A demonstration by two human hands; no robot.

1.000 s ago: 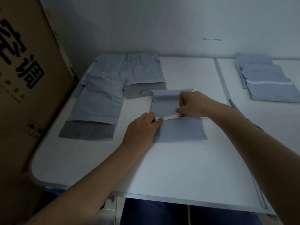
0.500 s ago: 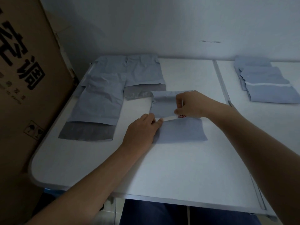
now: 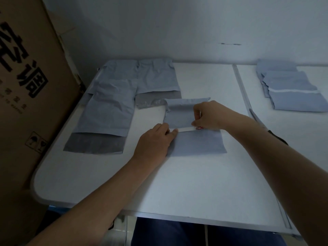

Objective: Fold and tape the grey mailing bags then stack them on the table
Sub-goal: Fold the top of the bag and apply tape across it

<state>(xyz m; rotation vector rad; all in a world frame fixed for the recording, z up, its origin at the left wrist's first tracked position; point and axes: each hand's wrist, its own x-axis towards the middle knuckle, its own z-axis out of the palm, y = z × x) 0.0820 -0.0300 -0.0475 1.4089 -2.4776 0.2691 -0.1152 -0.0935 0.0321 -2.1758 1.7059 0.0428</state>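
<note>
The grey mailing bag (image 3: 195, 141) you're working on lies flat on the white surface (image 3: 177, 183), near its middle, w/ the top part folded down toward you so a pale strip (image 3: 184, 129) shows across the fold line. Your left hand (image 3: 156, 141) rests on the bag's left edge, fingers fairly straight, fingertips pressing at the strip's left end. Your right hand (image 3: 207, 115) sits on the folded flap, thumb and fingers curled and pinching at the flap's lower right corner; a small red-and-white bit (image 3: 199, 128) peeks out just under that hand, too small to tell what it is.

Left of the bag, approx. three more unfolded grey bags (image 3: 113, 107) lie flat and overlapping, dark flaps toward you. Right of the bag, past a seam in the surface, a stack of folded bags (image 3: 291, 89) sits well apart, top one w/ a pale strip across it. Dark scissors-like handle (image 3: 276, 137) shows just behind your right forearm. Big brown cardboard box (image 3: 26, 103) stands beyond the unfolded bags, against the surface's left edge.
</note>
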